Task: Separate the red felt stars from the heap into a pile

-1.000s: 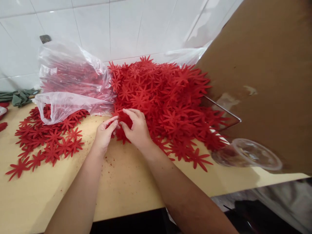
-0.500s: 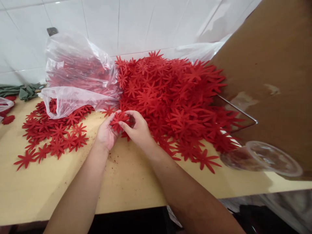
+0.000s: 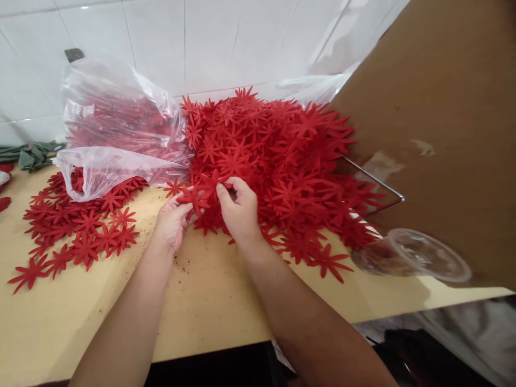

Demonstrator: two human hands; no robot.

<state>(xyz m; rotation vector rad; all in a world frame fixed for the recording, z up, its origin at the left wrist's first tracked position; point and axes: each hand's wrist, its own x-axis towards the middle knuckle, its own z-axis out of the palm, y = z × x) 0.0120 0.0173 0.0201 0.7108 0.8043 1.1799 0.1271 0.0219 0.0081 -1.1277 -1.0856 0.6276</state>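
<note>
Between thumb and fingers, my left hand (image 3: 171, 223) holds a red flower-shaped cutout (image 3: 196, 200) with several narrow petals. My right hand (image 3: 241, 212) pinches another red cutout (image 3: 213, 184) by its edge, just right of the first and close against it. Whether the two pieces overlap or only touch, I cannot tell. Directly behind my hands rises a large heap of loose red cutouts (image 3: 258, 145). A smaller spread of the same cutouts (image 3: 86, 226) lies flat on the table to the left.
A clear plastic bag (image 3: 121, 107) full of red pieces stands against the tiled wall (image 3: 153, 43). At the right lean a large brown board (image 3: 435, 123) and a tipped clear plastic cup (image 3: 427, 255). Green cloth-like material (image 3: 36, 157) lies far left on the pale table (image 3: 201, 312).
My hands have moved apart slightly. The single cutout they both held is now two, one in each hand, the right one drawn up and right. The view has shifted a little rightward.
</note>
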